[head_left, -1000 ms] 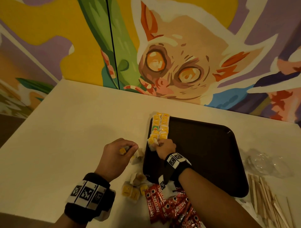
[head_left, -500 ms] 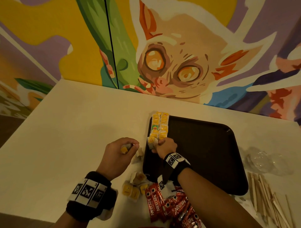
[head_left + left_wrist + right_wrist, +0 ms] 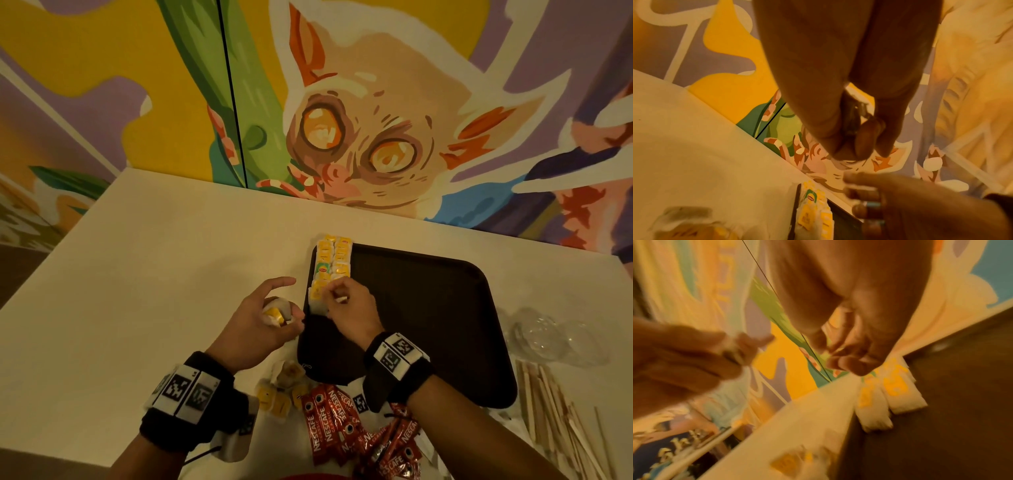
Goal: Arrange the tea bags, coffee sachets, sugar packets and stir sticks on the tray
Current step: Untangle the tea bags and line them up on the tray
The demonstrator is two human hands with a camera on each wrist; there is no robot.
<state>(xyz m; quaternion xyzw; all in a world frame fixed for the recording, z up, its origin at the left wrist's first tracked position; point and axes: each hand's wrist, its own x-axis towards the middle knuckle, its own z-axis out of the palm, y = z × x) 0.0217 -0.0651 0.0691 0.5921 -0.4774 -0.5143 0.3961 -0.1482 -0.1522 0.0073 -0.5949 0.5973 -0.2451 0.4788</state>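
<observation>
A dark brown tray (image 3: 428, 325) lies on the white table, with yellow tea bags (image 3: 332, 263) in two rows along its left edge. My left hand (image 3: 287, 305) hovers just left of the tray, palm turned up. It holds a yellow tea bag (image 3: 275, 313) with its index finger stretched out. My right hand (image 3: 337, 296) is over the near end of the rows and pinches a small white tag (image 3: 341, 300). In the right wrist view its fingers (image 3: 838, 356) curl above the rows (image 3: 890, 394).
Loose tea bags (image 3: 281, 390) lie near the tray's front left corner. Red coffee sachets (image 3: 335, 421) are heaped under my right forearm. Wooden stir sticks (image 3: 555, 411) and a clear plastic bag (image 3: 555, 339) lie right of the tray. A painted wall stands behind the table.
My left hand has moved right toward the tray and turned palm up, index finger now extended. My right hand has lifted off the nearest tea bag in the row.
</observation>
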